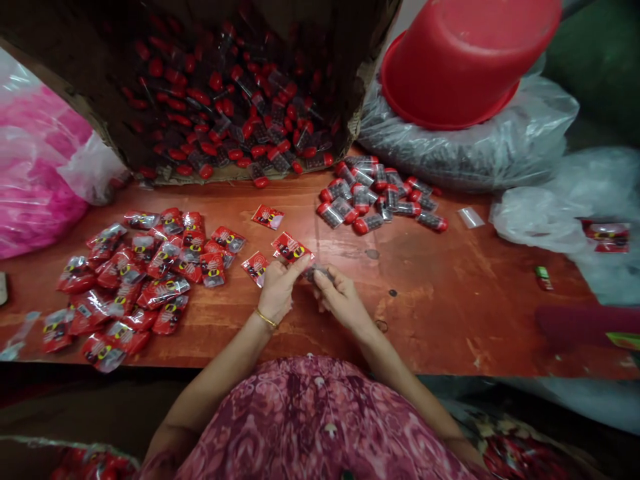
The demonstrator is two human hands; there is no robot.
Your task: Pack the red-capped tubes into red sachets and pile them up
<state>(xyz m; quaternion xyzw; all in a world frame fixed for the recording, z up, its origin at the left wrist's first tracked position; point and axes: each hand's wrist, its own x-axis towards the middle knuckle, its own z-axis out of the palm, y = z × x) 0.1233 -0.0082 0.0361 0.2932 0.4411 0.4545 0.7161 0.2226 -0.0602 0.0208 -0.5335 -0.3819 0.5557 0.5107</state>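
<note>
My left hand [278,288] pinches a small red printed packet [293,248] just above the red-brown table [450,300]. My right hand [340,297] is closed on a small dark capsule in clear wrap [318,272], held against the packet's lower edge. Both hands meet at the table's middle front. A heap of several filled red packets [135,273] lies to the left of my hands. A pile of red-capped capsules [375,197] sits further back on the right. Two loose packets [256,267] [268,216] lie near my left hand.
A tipped cardboard box [225,87] full of capsules opens at the back. A pink plastic bag [35,167] is at left. A red tub [460,60] rests on a clear bag of dark items [480,143] at back right. More clear bags [575,207] lie right.
</note>
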